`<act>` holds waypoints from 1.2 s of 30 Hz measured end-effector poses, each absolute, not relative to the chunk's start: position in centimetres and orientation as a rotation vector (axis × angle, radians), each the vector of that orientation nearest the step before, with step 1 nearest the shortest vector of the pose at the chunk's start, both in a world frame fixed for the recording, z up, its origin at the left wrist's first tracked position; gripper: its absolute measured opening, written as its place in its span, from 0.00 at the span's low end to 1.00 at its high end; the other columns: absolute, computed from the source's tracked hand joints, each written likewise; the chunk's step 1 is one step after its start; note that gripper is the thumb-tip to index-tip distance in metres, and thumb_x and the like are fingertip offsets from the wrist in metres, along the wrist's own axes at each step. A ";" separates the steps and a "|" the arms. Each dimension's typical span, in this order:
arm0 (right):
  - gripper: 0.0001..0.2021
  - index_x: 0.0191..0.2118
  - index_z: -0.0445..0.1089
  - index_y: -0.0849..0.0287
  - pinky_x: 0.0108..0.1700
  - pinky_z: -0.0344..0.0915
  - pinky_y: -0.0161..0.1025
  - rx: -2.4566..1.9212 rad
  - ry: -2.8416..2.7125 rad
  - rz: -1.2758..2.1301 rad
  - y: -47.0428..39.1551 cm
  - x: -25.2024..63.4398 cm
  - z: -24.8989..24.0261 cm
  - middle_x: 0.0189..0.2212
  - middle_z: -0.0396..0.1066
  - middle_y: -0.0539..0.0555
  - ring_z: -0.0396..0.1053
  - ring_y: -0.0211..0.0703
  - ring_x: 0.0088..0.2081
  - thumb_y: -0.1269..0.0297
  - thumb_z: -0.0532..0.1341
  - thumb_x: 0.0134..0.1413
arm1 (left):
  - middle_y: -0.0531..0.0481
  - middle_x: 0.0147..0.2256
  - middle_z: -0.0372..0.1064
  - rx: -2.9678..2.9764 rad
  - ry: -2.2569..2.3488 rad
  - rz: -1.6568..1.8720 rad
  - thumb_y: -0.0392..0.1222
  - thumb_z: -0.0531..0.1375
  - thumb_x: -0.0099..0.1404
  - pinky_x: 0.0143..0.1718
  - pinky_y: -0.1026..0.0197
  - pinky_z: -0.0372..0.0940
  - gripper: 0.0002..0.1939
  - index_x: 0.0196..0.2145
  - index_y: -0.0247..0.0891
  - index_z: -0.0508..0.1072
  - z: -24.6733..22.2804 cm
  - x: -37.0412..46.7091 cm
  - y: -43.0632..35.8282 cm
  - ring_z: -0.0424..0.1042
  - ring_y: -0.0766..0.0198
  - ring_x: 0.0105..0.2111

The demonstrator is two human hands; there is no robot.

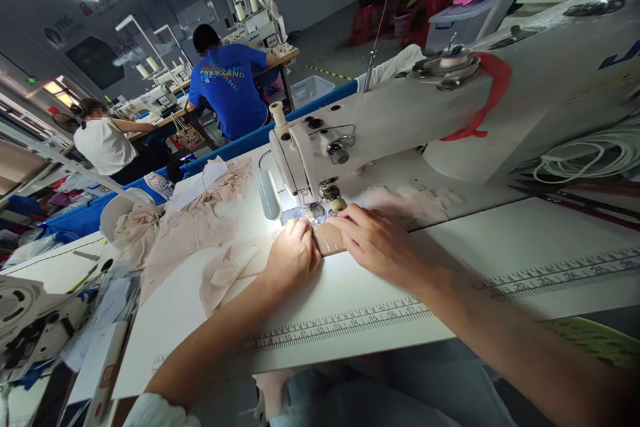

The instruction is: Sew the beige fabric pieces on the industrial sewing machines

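Note:
A white sewing machine [370, 120] stands over the white table [350, 293], its needle area lit. My left hand [294, 255] rests just left of and below the needle area, fingers curled together; what they press or hold is too small to make out. My right hand [367, 237] is at the right of the presser foot, thumb and fingertips pinched near a small round yellowish part. Whatever lies in that pinch is hidden. Between both hands is a tan plate [329, 239]. Thin beige fabric [190, 233] spreads over the table to the left of my left hand.
More pale fabric [413, 200] lies under the machine arm. A printed ruler [345, 327] runs along the front edge. A red ribbon [493, 93] hangs from the machine top. Beyond the blue edge sit a person in blue [230, 87] and a person in white [105, 143].

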State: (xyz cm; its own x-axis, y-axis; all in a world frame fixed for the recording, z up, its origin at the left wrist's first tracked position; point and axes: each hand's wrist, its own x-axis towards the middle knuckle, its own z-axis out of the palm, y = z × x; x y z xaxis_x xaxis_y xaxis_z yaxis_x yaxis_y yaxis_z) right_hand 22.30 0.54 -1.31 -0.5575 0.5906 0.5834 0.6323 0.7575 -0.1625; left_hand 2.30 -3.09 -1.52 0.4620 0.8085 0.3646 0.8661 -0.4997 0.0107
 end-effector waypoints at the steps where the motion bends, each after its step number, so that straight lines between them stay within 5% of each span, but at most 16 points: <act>1: 0.16 0.40 0.73 0.60 0.34 0.61 0.41 -0.910 -2.324 -0.089 0.5 22.3 -1.3 0.34 0.69 0.56 0.67 0.44 0.31 0.80 0.51 0.55 | 0.35 0.44 0.70 -2.530 -1.464 -0.485 0.33 0.51 0.64 0.45 0.50 0.73 0.16 0.47 0.29 0.71 -1.5 2.3 -3.1 0.70 0.51 0.42; 9: 0.12 0.35 0.71 0.58 0.29 0.55 0.38 -1.134 -2.207 0.131 2.2 21.5 -0.6 0.30 0.74 0.55 0.68 0.44 0.28 0.64 0.51 0.66 | 0.35 0.43 0.70 -2.574 -1.453 -0.499 0.33 0.51 0.64 0.45 0.49 0.73 0.14 0.44 0.30 0.71 -1.4 2.2 -2.9 0.70 0.50 0.42; 36: 0.20 0.21 0.61 0.56 0.26 0.51 0.38 -1.250 -2.149 0.236 2.8 22.0 -0.4 0.15 0.65 0.49 0.61 0.39 0.19 0.57 0.51 0.65 | 0.37 0.45 0.72 -2.603 -1.506 -0.597 0.33 0.52 0.64 0.50 0.50 0.70 0.12 0.43 0.33 0.73 -0.8 1.5 -1.6 0.71 0.51 0.45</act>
State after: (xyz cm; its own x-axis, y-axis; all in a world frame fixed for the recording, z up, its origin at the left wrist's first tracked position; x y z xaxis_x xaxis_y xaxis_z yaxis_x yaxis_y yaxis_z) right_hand 22.02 2.79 -0.44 -0.3485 0.8320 0.4316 0.7185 0.5329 -0.4470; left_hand 1.50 -1.55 -0.78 0.4425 0.8181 0.3673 0.8477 -0.5152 0.1264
